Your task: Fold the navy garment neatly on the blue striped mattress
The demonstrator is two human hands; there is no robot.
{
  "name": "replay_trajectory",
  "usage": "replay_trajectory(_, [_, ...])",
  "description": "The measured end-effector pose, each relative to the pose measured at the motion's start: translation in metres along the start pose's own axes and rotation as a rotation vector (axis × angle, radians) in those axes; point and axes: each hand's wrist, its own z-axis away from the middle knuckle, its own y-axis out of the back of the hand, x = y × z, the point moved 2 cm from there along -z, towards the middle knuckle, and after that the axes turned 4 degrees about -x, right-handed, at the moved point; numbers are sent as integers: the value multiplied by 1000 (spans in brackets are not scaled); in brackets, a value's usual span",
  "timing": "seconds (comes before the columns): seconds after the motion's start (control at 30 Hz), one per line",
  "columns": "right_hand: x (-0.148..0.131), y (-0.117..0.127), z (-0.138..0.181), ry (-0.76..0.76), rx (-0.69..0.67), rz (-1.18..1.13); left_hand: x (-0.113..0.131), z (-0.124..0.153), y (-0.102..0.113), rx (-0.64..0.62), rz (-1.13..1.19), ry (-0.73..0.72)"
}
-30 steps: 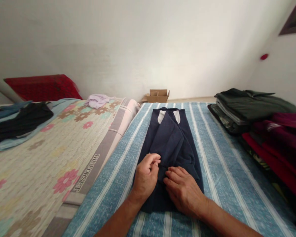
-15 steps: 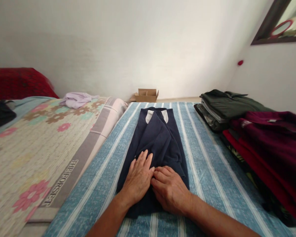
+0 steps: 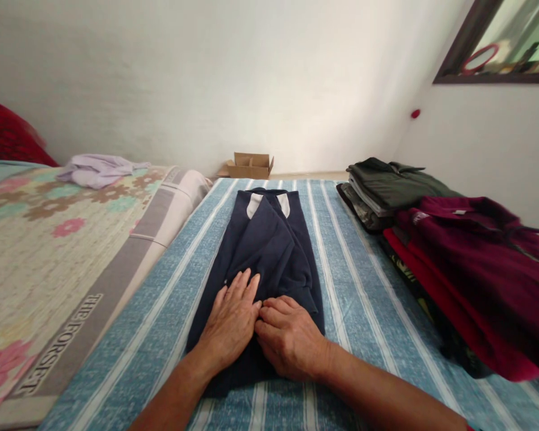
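1. Striped bed cover [image 3: 161, 299], ctr to lower frame: work on its flat part; smooth any ripple under the cloth, as it'd likely print through.
2. Maroon top [image 3: 480, 251] on the pile, R side of frame: well apart from the work; R elbow should swing clear of it.
3. Navy garment [image 3: 269, 257], ctr of frame, lying lengthwise on the cover: side edges should run straight, approx. w/ the stripes.
4. L hand [image 3: 233, 314], lower ctr: palm down, fingers extended, gripping nothing; best used as a flat weight.
5. R hand [image 3: 290, 335], just beside it, thumb side close to L: fingers curled on the cloth; can't tell if they pinch any. Should ease creases outward, w/o tugging.
6. White patches [image 3: 253, 205], garment's far end, upper ctr: handy check for symmetry, L vs. R.
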Motion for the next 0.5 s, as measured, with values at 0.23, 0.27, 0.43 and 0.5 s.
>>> replay_trajectory(0.23, [2,-1,0,0,-2,26,-4,0,-7,82,-6,-33])
replay_trajectory(0.27, [2,-1,1,0,-2,25,-4,0,-6,77,-5,-33])
replay_trajectory(0.43, [1,-1,1,5,-1,26,-2,0,-3,86,1,-24])
replay_trajectory(0.5, [1,-1,1,6,-1,28,-2,0,-2,83,-8,-21])
